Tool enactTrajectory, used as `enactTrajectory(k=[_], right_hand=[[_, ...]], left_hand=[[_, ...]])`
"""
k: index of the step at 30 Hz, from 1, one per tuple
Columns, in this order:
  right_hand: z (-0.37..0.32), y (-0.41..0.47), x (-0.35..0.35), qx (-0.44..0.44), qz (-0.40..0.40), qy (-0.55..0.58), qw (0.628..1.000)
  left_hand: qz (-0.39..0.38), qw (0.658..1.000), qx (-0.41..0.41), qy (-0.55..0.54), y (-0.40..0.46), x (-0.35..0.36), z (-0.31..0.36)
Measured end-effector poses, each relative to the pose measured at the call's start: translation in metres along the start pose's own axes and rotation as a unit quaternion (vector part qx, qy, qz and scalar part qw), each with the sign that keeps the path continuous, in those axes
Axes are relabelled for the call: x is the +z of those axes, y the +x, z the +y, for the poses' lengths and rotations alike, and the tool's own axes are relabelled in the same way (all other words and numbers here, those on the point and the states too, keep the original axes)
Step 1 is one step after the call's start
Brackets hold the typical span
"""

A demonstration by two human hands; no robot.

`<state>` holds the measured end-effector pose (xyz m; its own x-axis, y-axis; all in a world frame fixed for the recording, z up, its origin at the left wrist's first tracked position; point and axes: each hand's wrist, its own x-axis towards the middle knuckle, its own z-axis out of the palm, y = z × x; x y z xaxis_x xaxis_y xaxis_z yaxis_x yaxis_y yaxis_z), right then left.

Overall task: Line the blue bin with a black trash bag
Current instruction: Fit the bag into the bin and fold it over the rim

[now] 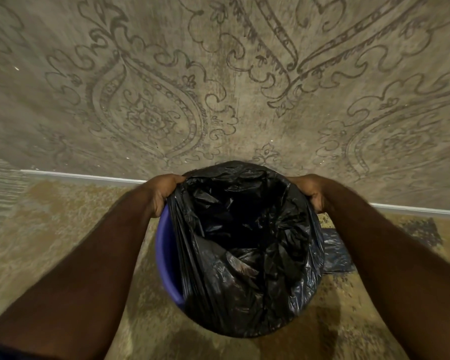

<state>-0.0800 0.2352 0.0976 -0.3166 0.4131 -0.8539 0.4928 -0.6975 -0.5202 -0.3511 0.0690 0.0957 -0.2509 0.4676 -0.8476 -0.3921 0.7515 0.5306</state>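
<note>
A round blue bin (165, 252) stands on the floor just below me, seen from above. A crinkled black trash bag (247, 245) fills its mouth and hangs down inside. The bag covers the far, right and near rim, while the blue left rim stays bare. My left hand (164, 190) grips the bag's edge at the far left of the rim. At the far right of the rim, my right hand (313, 193) holds the bag's edge. Both forearms reach in from the bottom corners.
A wall with grey paisley wallpaper (218, 87) rises right behind the bin, ending in a white baseboard (89, 177). The floor is mottled tan carpet (63, 242). Another dark bluish plastic bag (335, 253) lies flat on the carpet to the bin's right.
</note>
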Motion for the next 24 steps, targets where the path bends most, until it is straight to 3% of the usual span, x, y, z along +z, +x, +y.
enactTrajectory(k=[7, 13, 18, 24], right_hand=[[0.0, 0.002, -0.004, -0.002, -0.006, -0.043, 0.999], [0.003, 0.01, -0.001, -0.113, -0.036, 0.024, 0.993], [0.011, 0.009, -0.006, -0.059, -0.013, -0.005, 0.998], [0.039, -0.015, -0.015, -0.072, 0.036, -0.042, 0.996]], left_hand=[[0.011, 0.999, 0.007, 0.029, 0.004, -0.002, 0.006], [0.018, 0.989, 0.143, 0.016, 0.013, 0.007, 0.02], [-0.041, 0.999, 0.013, 0.022, 0.014, 0.008, 0.015], [-0.08, 0.995, -0.034, -0.047, 0.001, -0.026, -0.023]])
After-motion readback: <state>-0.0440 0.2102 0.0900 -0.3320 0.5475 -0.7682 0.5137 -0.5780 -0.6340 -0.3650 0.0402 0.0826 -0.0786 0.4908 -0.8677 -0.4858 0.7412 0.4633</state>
